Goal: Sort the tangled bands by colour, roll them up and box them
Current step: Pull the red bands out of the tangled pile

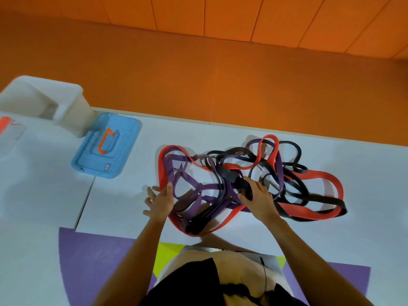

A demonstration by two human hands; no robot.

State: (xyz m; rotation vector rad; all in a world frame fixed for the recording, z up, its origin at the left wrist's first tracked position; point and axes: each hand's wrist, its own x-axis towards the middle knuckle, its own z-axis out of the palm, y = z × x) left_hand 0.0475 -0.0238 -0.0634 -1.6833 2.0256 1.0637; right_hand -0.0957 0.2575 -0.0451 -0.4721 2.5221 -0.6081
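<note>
A tangle of bands [229, 173] in three colours lies spread across the middle of the white bench [276, 244], just in front of the person. Wide red bands [315, 175] loop round its outer edges, purple bands [205, 187] crowd the left half, and black bands [331, 200] weave through the right half and the centre (how many there are of each cannot be counted in the knot).

The left hand [160, 199] rests at the left edge of the tangle with its fingers straight and fanned out over the bench; its thumb lies across a red band where that band curves down the left side. It holds nothing.

The right hand [257, 197] sits on the centre of the tangle, its fingers and thumb curled round a black band [239, 184], which passes through its grip.

Well to the left of the bands, a blue lid [125, 138] with an orange handle [106, 142] lies flat on the bench. Touching its far left corner stands an open white storage box [75, 115], with no bands visible inside it.

Beyond the bench is an orange floor [220, 85]; a purple mat [99, 261] shows below the near edge.
</note>
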